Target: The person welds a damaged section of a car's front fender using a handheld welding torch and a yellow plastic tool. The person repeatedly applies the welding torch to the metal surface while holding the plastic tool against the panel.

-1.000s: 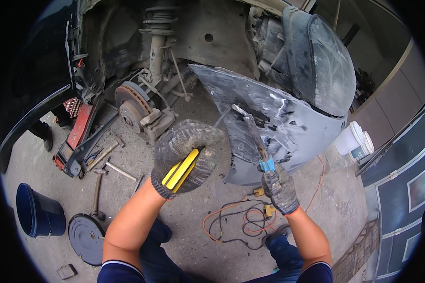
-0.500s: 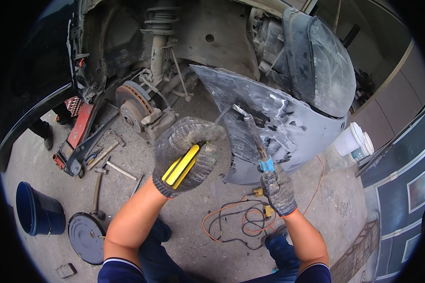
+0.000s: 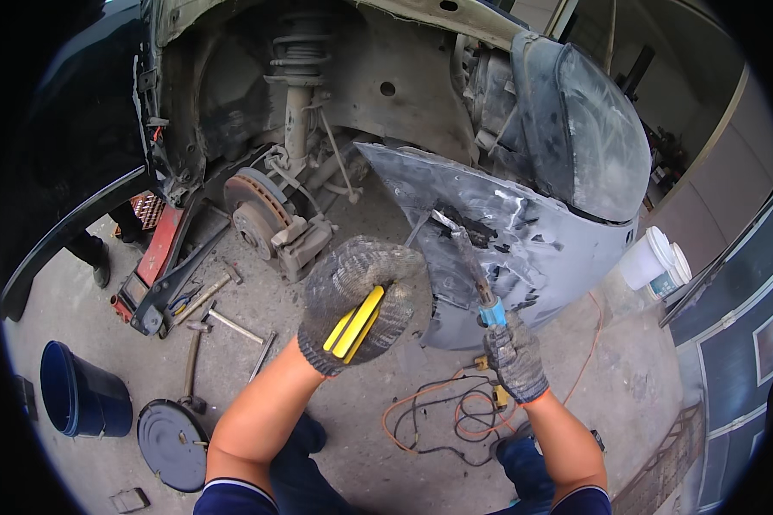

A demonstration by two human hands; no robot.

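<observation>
My left hand (image 3: 365,287), in a dark knit glove, is closed round yellow-handled pliers (image 3: 352,329); their jaws are hidden by the glove. A thin grey strip (image 3: 417,230) runs from beyond that hand to the panel's scuffed area. My right hand (image 3: 516,360), gloved too, grips a blue-collared tool with a long scorched metal barrel, which looks like a soldering iron (image 3: 472,262). Its pale tip lies at the black, roughened patch (image 3: 479,233) on a grey bumper panel (image 3: 567,236). Whether tip and strip touch, I cannot tell.
Behind stand a brake disc (image 3: 256,219) and a strut (image 3: 297,120). On the left are a red jack (image 3: 161,245), hammers (image 3: 193,360), a blue bucket (image 3: 86,395) and a round black lid (image 3: 172,445). Cables (image 3: 455,412) coil between my feet; white buckets (image 3: 648,257) stand right.
The whole scene sits slightly lower and further right in the picture. Both hands keep their grips and stay at about the same place by the panel.
</observation>
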